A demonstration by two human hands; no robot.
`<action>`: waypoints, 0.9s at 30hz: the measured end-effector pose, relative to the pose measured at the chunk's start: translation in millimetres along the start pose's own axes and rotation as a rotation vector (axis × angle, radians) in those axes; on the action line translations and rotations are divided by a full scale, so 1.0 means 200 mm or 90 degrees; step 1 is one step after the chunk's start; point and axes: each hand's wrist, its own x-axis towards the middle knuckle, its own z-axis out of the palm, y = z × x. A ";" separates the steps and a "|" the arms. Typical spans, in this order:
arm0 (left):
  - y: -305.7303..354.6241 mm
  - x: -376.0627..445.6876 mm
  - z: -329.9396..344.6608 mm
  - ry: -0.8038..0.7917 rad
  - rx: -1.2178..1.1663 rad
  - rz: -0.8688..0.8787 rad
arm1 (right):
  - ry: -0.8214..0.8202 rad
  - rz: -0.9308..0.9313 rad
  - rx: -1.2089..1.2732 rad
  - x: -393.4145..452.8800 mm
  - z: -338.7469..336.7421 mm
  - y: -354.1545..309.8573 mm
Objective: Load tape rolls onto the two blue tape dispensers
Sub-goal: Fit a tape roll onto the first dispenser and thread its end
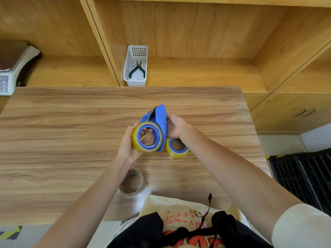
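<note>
The left hand point(128, 144) gripped a yellow tape roll point(147, 136) seated on a blue dispenser point(160, 116), which the right hand point(174, 126) held above the surface point(71, 122). Seating it well probably meant pressing evenly until flush. Another loaded dispenser point(177, 148) lay just beside.

Blue tape dispenser point(160, 120) held up off the counter point(71, 122), w/ a yellowish tape roll point(147, 136) seated on its blue hub, open core facing up. 2nd yellowish roll point(177, 148) on a blue hub sits on the counter just right of it, partly hidden. A clear roll point(132, 183) lies flat nearer the person, apart from both.
</note>
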 end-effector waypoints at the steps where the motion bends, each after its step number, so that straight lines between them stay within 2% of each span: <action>1: 0.00 0.01 0.00 0.021 0.007 -0.014 | 0.021 0.005 -0.002 0.02 0.00 0.00; 5: -0.01 0.07 -0.02 0.129 0.125 -0.058 | 0.089 0.047 0.014 0.08 0.00 0.02; 9: -0.04 0.14 -0.10 0.185 0.194 -0.048 | 0.140 0.071 -0.018 0.09 -0.01 0.04; 13: -0.03 0.15 -0.11 0.156 0.318 0.018 | 0.179 0.082 -0.037 0.10 0.02 0.05; 16: -0.01 0.17 -0.13 0.107 0.475 0.078 | 0.182 0.067 -0.085 0.13 0.04 0.04; 20: 0.01 0.19 -0.19 0.031 0.790 0.157 | 0.212 -0.026 -0.162 0.20 0.08 0.05; 22: 0.02 0.21 -0.22 0.011 0.930 0.182 | 0.238 -0.088 -0.252 0.27 0.09 0.08; 27: 0.01 0.25 -0.27 -0.010 1.095 0.214 | 0.297 -0.268 -0.597 0.24 0.09 0.13</action>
